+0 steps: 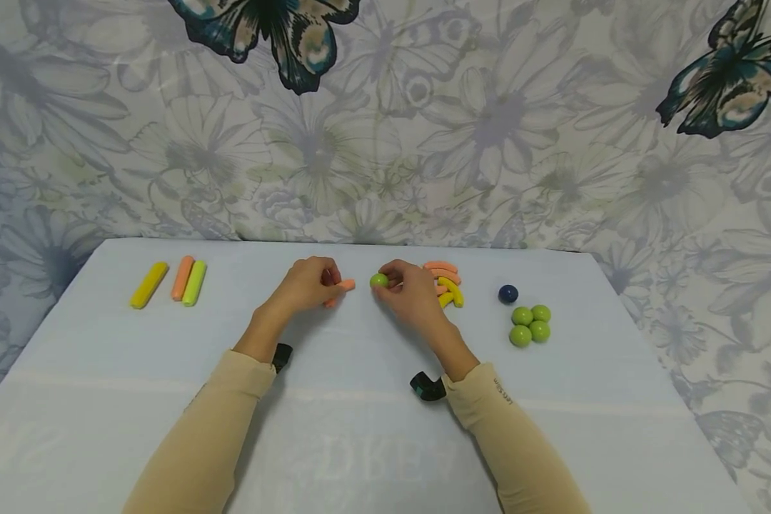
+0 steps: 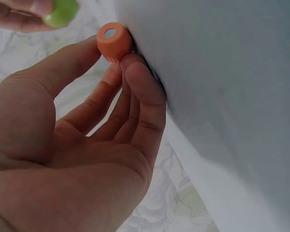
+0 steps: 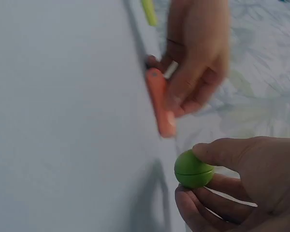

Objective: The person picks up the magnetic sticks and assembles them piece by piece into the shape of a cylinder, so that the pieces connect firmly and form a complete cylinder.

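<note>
My left hand (image 1: 305, 283) pinches an orange magnetic rod (image 3: 160, 101) between thumb and fingers, close over the table. A small silvery disc shows in the rod's end in the left wrist view. A few centimetres to the right, my right hand (image 1: 414, 296) holds a green ball (image 3: 193, 169) between its thumb and fingertips, with a seam line around the ball's middle. The ball is apart from the rod and faces its near end. Part of the rod is hidden behind the left fingers in the head view.
At the left lie a yellow rod (image 1: 148, 285), an orange rod (image 1: 183, 278) and a lime rod (image 1: 195, 283). Curved orange pieces (image 1: 442, 266) and curved yellow pieces (image 1: 451, 291) lie beside the right hand. Further right are a dark blue ball (image 1: 507, 293) and several green balls (image 1: 530, 325).
</note>
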Available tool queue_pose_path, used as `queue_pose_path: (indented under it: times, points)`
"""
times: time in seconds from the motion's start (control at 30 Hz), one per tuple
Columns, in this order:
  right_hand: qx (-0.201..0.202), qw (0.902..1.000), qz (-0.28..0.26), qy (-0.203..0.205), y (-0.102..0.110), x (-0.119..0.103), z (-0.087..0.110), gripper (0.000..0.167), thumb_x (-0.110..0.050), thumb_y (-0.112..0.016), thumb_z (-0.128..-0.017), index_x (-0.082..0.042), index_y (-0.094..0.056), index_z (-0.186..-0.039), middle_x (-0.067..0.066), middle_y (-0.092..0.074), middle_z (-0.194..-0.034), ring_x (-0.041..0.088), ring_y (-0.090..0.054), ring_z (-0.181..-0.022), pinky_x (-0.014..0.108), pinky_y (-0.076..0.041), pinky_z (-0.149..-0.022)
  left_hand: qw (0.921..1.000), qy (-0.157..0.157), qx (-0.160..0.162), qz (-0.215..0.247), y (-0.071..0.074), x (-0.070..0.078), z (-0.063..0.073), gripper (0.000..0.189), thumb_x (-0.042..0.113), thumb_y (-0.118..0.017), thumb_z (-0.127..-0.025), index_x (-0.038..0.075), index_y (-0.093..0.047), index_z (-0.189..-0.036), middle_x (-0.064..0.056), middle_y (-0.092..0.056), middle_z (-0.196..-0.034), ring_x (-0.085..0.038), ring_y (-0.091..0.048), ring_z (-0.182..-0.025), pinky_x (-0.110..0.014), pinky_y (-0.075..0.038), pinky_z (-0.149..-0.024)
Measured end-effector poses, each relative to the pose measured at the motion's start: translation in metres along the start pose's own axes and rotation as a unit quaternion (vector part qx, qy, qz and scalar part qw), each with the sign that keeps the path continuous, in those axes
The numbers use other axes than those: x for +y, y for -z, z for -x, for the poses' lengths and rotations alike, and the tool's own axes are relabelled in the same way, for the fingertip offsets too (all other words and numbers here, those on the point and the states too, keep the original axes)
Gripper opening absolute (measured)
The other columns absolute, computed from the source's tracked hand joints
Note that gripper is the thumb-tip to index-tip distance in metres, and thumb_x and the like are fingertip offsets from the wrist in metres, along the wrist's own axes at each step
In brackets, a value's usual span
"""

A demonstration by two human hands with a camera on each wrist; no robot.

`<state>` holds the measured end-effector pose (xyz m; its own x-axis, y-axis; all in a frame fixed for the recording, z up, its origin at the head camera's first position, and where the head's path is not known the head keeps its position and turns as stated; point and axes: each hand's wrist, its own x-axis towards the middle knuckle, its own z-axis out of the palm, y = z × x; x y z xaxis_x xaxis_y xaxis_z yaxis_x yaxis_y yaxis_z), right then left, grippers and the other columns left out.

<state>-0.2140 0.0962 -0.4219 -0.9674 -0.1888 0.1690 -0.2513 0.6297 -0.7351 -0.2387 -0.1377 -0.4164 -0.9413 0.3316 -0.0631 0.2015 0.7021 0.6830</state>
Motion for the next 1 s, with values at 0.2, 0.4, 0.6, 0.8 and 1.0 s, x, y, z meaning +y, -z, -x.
queue_pose_path:
  times: [0.2, 0.4, 0.6, 0.8, 1.0]
  points:
    - [0.005, 0.9997, 0.006, 0.024, -0.013, 0.001, 0.005, 0.028, -0.013, -0.083, -0.092, -0.005, -0.074, -0.118, 0.01, -0.078, -0.107, 0.02, -0.074, -0.088, 0.033, -0.061, -0.083, 0.9996, -0.029, 0.003, 0.001, -0.002, -0.001, 0.0, 0.03, 0.032, -0.076, -0.099, 0.005, -0.066, -0.095, -0.004, -0.066, -0.066, -0.018, -0.058, -0.065, -0.032, -0.046, -0.069]
    - [0.026, 0.9984, -0.01, 0.049, -0.014, 0.005, 0.004, 0.033, -0.01, -0.081, -0.093, -0.004, -0.073, -0.125, 0.012, -0.077, -0.112, 0.025, -0.076, -0.095, 0.035, -0.063, -0.086, 0.9969, -0.076, -0.019, 0.005, -0.003, 0.006, -0.006, 0.016, 0.019, -0.074, -0.099, 0.004, -0.067, -0.096, -0.005, -0.068, -0.069, -0.017, -0.061, -0.062, -0.032, -0.049, -0.066]
    - [0.025, 0.9983, -0.005, 0.052, -0.015, 0.008, 0.003, 0.035, -0.01, -0.08, -0.094, -0.003, -0.073, -0.128, 0.013, -0.077, -0.113, 0.025, -0.077, -0.094, 0.034, -0.063, -0.086, 0.9964, -0.079, -0.029, 0.002, -0.006, 0.01, -0.008, 0.01, 0.011, -0.073, -0.099, 0.003, -0.068, -0.097, -0.007, -0.07, -0.074, -0.017, -0.067, -0.062, -0.031, -0.053, -0.064]
    - [-0.001, 0.9988, -0.012, 0.048, -0.008, 0.006, 0.004, 0.038, -0.007, -0.077, -0.096, 0.001, -0.069, -0.132, 0.016, -0.075, -0.121, 0.027, -0.075, -0.103, 0.037, -0.062, -0.092, 0.9975, -0.068, -0.018, -0.001, -0.007, 0.007, -0.005, 0.019, 0.021, -0.074, -0.1, 0.004, -0.067, -0.095, -0.006, -0.069, -0.07, -0.016, -0.065, -0.061, -0.032, -0.052, -0.066]
    - [0.01, 0.9996, -0.023, 0.012, 0.024, 0.003, 0.004, 0.032, -0.009, -0.076, -0.096, 0.0, -0.072, -0.127, 0.018, -0.074, -0.123, 0.03, -0.075, -0.103, 0.042, -0.062, -0.092, 0.999, -0.045, 0.005, -0.009, -0.007, 0.002, -0.002, 0.017, 0.018, -0.074, -0.099, 0.004, -0.066, -0.093, -0.006, -0.069, -0.071, -0.016, -0.065, -0.063, -0.032, -0.05, -0.067]
